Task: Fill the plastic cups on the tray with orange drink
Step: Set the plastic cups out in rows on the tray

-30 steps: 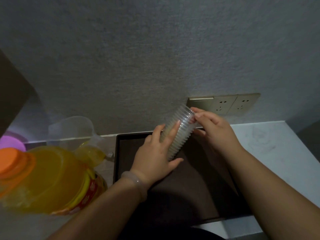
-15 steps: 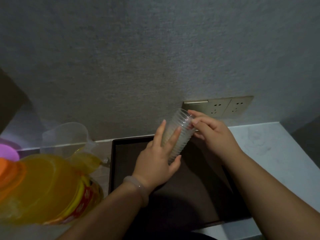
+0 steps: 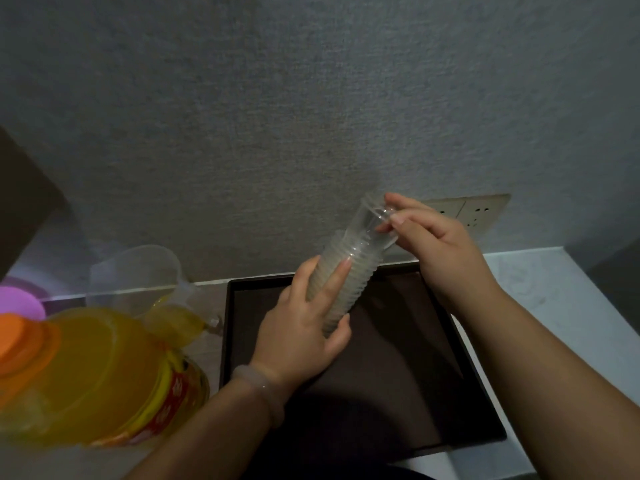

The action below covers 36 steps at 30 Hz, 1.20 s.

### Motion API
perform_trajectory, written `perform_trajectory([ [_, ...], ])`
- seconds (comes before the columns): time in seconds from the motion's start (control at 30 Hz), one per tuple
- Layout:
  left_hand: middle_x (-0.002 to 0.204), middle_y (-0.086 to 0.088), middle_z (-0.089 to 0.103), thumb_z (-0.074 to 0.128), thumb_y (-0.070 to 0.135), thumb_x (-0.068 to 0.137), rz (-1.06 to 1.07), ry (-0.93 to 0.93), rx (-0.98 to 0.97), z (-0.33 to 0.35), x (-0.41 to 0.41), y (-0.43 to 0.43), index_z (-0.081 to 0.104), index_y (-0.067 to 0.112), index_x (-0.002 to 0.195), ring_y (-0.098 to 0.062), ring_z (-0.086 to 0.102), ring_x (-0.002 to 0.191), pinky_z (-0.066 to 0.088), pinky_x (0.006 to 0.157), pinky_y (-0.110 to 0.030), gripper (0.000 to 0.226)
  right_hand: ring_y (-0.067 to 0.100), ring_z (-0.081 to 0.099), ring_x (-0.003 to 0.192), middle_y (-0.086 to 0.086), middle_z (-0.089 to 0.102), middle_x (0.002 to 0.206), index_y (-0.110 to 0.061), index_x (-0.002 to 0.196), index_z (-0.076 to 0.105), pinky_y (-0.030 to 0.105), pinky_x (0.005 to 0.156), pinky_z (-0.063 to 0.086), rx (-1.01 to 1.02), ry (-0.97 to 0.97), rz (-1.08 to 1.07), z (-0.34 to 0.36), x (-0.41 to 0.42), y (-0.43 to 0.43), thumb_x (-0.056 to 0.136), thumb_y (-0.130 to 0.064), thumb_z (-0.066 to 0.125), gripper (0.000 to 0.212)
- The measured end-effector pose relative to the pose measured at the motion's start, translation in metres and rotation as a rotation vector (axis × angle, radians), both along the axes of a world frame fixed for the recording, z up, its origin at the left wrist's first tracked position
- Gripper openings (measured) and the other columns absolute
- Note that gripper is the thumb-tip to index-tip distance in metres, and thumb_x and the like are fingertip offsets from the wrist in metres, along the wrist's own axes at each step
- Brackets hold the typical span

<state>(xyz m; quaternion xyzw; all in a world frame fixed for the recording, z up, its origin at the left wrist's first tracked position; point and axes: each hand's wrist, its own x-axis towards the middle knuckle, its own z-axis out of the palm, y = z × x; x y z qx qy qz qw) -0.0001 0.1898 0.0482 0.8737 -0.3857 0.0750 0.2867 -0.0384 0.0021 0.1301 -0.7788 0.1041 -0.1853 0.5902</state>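
Note:
A stack of clear ribbed plastic cups [image 3: 341,278] is held tilted above the dark brown tray [image 3: 408,375]. My left hand [image 3: 304,330] grips the stack's lower part. My right hand [image 3: 436,244] pinches the top cup [image 3: 370,226] by its rim, and that cup sits partly slid out of the stack. A big bottle of orange drink [image 3: 86,375] with an orange cap stands at the left. The tray holds no cups.
A clear plastic jug [image 3: 138,275] with a little yellow liquid stands behind the bottle. A purple lid [image 3: 20,299] shows at the far left. Wall sockets [image 3: 474,213] sit behind my right hand. The white counter [image 3: 554,306] extends right of the tray.
My right hand has pulled the top cup up and partly out of the stack. My left hand stays on the stack.

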Motion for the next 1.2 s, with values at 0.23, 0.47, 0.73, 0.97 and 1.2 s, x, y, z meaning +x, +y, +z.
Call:
perform_trajectory([
  [0.23, 0.144, 0.001, 0.027, 0.051, 0.05, 0.078, 0.031, 0.02, 0.035, -0.004, 0.002, 0.006, -0.004, 0.054, 0.144, -0.025, 0.058, 0.103, 0.056, 0.055, -0.036, 0.085, -0.003, 0.051, 0.122, -0.013, 0.059, 0.129, -0.036, 0.072, 0.074, 0.043, 0.109, 0.04, 0.037, -0.07, -0.096, 0.0, -0.001, -0.004, 0.092, -0.026, 0.056, 0.029],
  [0.47, 0.152, -0.004, 0.022, 0.054, 0.047, 0.078, -0.031, -0.052, 0.045, 0.008, 0.002, 0.003, 0.004, 0.049, 0.147, -0.03, 0.059, 0.106, 0.056, 0.052, -0.037, 0.085, 0.002, 0.054, 0.122, -0.01, 0.06, 0.128, -0.031, 0.074, 0.074, 0.045, 0.107, 0.042, -0.031, 0.062, 0.111, -0.004, -0.001, -0.004, 0.091, -0.028, 0.061, 0.022],
  [0.73, 0.159, 0.0, 0.008, 0.054, 0.047, 0.079, -0.056, -0.046, 0.039, 0.006, 0.001, 0.004, 0.003, 0.048, 0.148, -0.03, 0.06, 0.104, 0.056, 0.051, -0.038, 0.085, 0.001, 0.06, 0.112, -0.003, 0.058, 0.129, -0.004, 0.067, 0.059, 0.016, 0.093, 0.047, -0.053, 0.068, 0.143, -0.003, 0.001, -0.004, 0.086, -0.007, 0.066, 0.021],
  [0.97, 0.159, 0.003, 0.01, 0.054, 0.046, 0.08, -0.029, -0.021, 0.014, -0.002, 0.003, 0.009, 0.006, 0.048, 0.148, -0.03, 0.059, 0.107, 0.057, 0.054, -0.04, 0.083, -0.007, 0.058, 0.108, -0.005, 0.059, 0.128, -0.021, 0.068, 0.069, 0.021, 0.095, 0.044, 0.012, -0.024, 0.012, -0.004, 0.004, 0.0, 0.089, -0.016, 0.065, 0.022],
  [1.2, 0.158, 0.003, 0.012, 0.049, 0.048, 0.079, 0.02, 0.007, 0.066, -0.013, 0.005, 0.013, 0.005, 0.049, 0.147, -0.029, 0.06, 0.104, 0.057, 0.052, -0.039, 0.081, 0.004, 0.051, 0.126, -0.005, 0.05, 0.139, -0.042, 0.067, 0.064, 0.029, 0.103, 0.043, -0.066, -0.269, -0.233, -0.005, 0.003, -0.013, 0.082, -0.043, 0.065, 0.015],
])
